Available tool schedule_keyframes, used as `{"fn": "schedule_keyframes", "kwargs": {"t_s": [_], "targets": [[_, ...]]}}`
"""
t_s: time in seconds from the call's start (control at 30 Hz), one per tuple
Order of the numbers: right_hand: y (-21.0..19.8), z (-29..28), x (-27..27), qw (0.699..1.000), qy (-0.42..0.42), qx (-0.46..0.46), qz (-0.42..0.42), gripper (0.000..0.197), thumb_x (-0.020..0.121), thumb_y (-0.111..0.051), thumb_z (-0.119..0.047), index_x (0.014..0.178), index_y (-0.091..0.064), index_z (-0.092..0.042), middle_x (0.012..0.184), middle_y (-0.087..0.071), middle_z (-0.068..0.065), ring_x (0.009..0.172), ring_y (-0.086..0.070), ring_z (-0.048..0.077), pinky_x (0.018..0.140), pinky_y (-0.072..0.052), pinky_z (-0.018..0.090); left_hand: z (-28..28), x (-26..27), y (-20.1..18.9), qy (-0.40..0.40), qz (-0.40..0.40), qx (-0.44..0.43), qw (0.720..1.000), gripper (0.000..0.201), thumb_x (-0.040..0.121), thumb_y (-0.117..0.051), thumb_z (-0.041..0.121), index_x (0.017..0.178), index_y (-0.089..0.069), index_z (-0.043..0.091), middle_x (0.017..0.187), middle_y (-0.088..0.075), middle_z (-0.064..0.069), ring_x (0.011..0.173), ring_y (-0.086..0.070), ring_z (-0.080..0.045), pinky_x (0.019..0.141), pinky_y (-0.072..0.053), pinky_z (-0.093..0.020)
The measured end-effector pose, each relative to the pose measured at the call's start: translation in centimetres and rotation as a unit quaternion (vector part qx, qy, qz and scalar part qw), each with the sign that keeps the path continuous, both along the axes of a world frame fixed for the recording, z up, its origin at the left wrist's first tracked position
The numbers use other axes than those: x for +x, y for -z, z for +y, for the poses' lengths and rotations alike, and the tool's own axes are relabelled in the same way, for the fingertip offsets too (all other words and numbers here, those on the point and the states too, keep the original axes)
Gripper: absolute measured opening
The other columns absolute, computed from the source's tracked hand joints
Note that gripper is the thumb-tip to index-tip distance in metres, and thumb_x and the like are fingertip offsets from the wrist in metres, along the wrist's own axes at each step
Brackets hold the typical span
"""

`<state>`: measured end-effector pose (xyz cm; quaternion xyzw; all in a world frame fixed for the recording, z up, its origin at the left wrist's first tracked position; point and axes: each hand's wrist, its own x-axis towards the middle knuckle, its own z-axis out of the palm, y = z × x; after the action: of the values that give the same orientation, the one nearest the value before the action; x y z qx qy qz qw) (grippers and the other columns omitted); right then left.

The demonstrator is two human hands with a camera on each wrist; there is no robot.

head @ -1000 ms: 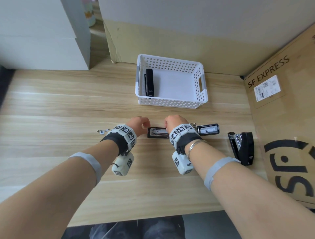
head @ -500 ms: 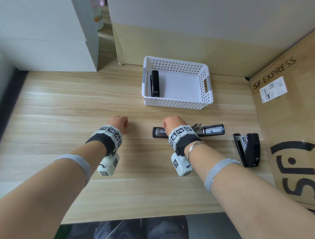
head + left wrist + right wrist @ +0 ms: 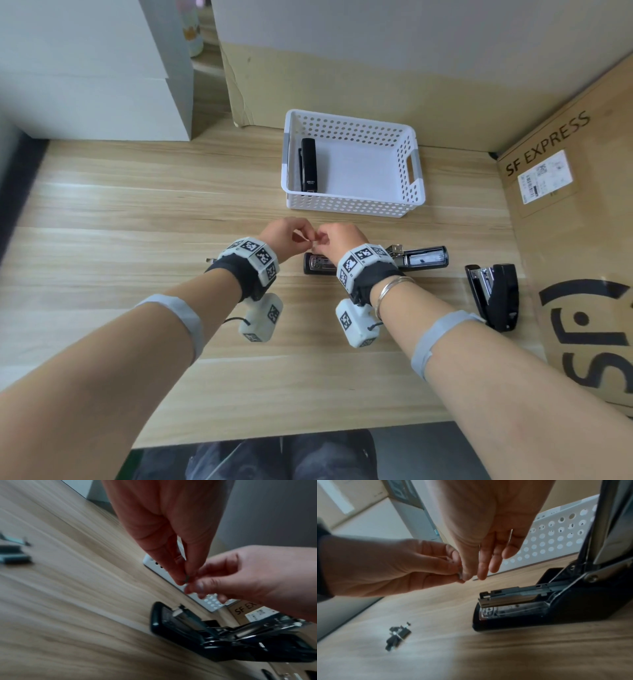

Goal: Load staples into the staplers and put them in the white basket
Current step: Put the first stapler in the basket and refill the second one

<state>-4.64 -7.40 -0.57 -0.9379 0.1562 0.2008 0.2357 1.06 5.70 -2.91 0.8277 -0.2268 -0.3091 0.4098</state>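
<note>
I pinch a small strip of staples between my left hand and right hand, mid-frame above the opened stapler. The white basket above holds one stapler; another stapler lies at right.

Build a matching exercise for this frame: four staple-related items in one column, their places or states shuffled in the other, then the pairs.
Items
1. closed stapler
2. opened stapler
3. third stapler
4. staple strip

Places or states
A. pinched between the left hand and right hand
B. inside the white basket, by its left wall
C. on the table beside the cardboard box
D. flipped open flat on the table under the hands

Pairs: 1-B, 2-D, 3-C, 4-A
</note>
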Motion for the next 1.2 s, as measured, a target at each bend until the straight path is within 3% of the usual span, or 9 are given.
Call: {"fn": "schedule_keyframes", "kwargs": {"t_s": [0.13,0.23,0.33,0.43,0.6,0.93,1.07,1.2], "targets": [[-0.3,-0.5,-0.1,0.997,0.049,0.045,-0.032,0.018,0.082,-0.072,-0.020,0.100,-0.072,-0.017,0.100,-0.075,0.001,0.095,-0.069,0.018,0.083,-0.052,0.025,-0.9,-0.2,0.2,-0.036,0.027,-0.038,0.998,0.028,0.080,-0.066,0.004,0.069,-0.050,0.023,0.085,-0.062,0.003,0.086,-0.064,-0.020,0.087,-0.052,-0.028],[-0.2,-0.9,-0.6,0.995,0.074,0.047,-0.046,0.015,0.082,-0.072,-0.018,0.096,-0.075,-0.015,0.096,-0.075,0.003,0.091,-0.069,0.017,0.079,-0.052,0.023,-1.0,-0.2,0.6,-0.041,0.037,-0.047,0.997,0.028,0.079,-0.067,0.003,0.070,-0.050,0.023,0.086,-0.058,0.001,0.086,-0.059,-0.017,0.089,-0.051,-0.031],[0.0,-1.2,-1.0,1.000,0.025,-0.011,0.003,0.011,0.083,-0.071,-0.020,0.093,-0.074,-0.017,0.095,-0.074,0.002,0.090,-0.069,0.018,0.083,-0.056,0.029,-1.1,-0.6,1.2,-0.011,0.029,0.010,0.999,0.019,0.080,-0.068,0.006,0.083,-0.054,0.019,0.091,-0.057,0.001,0.080,-0.059,-0.017,0.078,-0.051,-0.028],[0.3,-1.3,-1.4,0.996,-0.032,-0.062,0.054,0.010,0.086,-0.067,-0.019,0.094,-0.072,-0.018,0.101,-0.073,0.003,0.095,-0.068,0.021,0.086,-0.055,0.031,-1.0,-1.0,1.8,0.027,-0.005,0.081,0.996,0.019,0.080,-0.068,0.010,0.098,-0.061,0.010,0.094,-0.059,0.000,0.080,-0.057,-0.015,0.065,-0.043,-0.020],[0.8,-1.1,-1.2,0.994,-0.052,-0.074,0.068,0.014,0.088,-0.065,-0.018,0.099,-0.072,-0.016,0.103,-0.073,0.006,0.097,-0.067,0.024,0.085,-0.055,0.030,-0.9,-1.6,2.3,0.049,-0.019,0.106,0.993,0.018,0.082,-0.065,0.009,0.100,-0.063,0.006,0.107,-0.068,-0.009,0.082,-0.056,-0.014,0.076,-0.043,-0.023],[1.1,-1.0,-0.5,0.993,-0.031,-0.065,0.094,0.019,0.085,-0.071,-0.025,0.100,-0.072,-0.014,0.100,-0.072,0.006,0.093,-0.067,0.024,0.074,-0.051,0.027,-1.3,-1.7,2.2,0.048,-0.029,0.113,0.992,0.019,0.083,-0.064,0.009,0.101,-0.063,0.005,0.107,-0.069,-0.010,0.083,-0.055,-0.013,0.077,-0.043,-0.022],[1.2,-1.3,0.1,0.994,0.001,-0.036,0.106,0.016,0.092,-0.060,-0.020,0.092,-0.074,-0.013,0.090,-0.069,0.007,0.081,-0.061,0.022,0.068,-0.043,0.024,-1.1,-1.8,2.3,0.049,-0.032,0.117,0.991,0.019,0.082,-0.064,0.009,0.100,-0.064,0.005,0.104,-0.070,-0.012,0.082,-0.054,-0.014,0.076,-0.041,-0.022],[1.4,-0.7,-0.2,0.992,-0.022,-0.066,0.105,0.015,0.090,-0.063,-0.025,0.096,-0.071,-0.013,0.096,-0.071,0.008,0.091,-0.067,0.026,0.075,-0.052,0.030,-0.9,-1.9,2.3,0.051,-0.037,0.126,0.990,0.021,0.082,-0.064,0.008,0.103,-0.066,0.006,0.104,-0.070,-0.012,0.087,-0.059,-0.020,0.078,-0.042,-0.021]]}}
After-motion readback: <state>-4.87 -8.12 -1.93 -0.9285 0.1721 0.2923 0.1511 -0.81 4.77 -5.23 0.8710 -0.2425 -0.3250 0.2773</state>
